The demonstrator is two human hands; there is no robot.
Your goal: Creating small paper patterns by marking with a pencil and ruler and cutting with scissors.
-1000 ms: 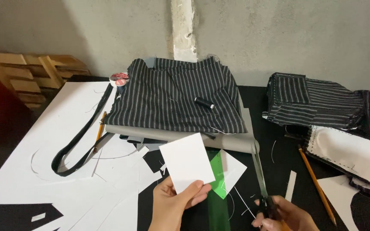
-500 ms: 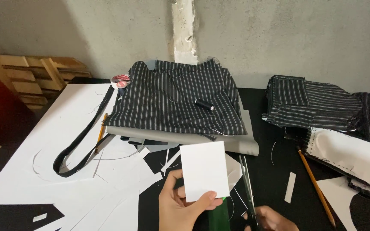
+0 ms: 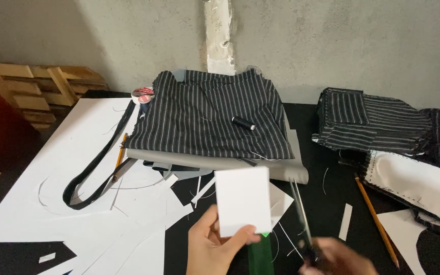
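Left hand pinching white card, now swung upright from its earlier tilt and drawn nearer the scissors, covering more of the green sheet. Long axis vertical, top edge toward wall. Right hand blurred, closed on scissors, blades pointing away. Beyond, striped cloth on bench.

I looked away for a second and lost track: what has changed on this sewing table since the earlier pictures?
The left hand turned its white card upright and shifted it right, hiding most of the green sheet. The right hand keeps the scissors, now beside the card's right edge. The striped fabric, thread spool and pencils stayed put.
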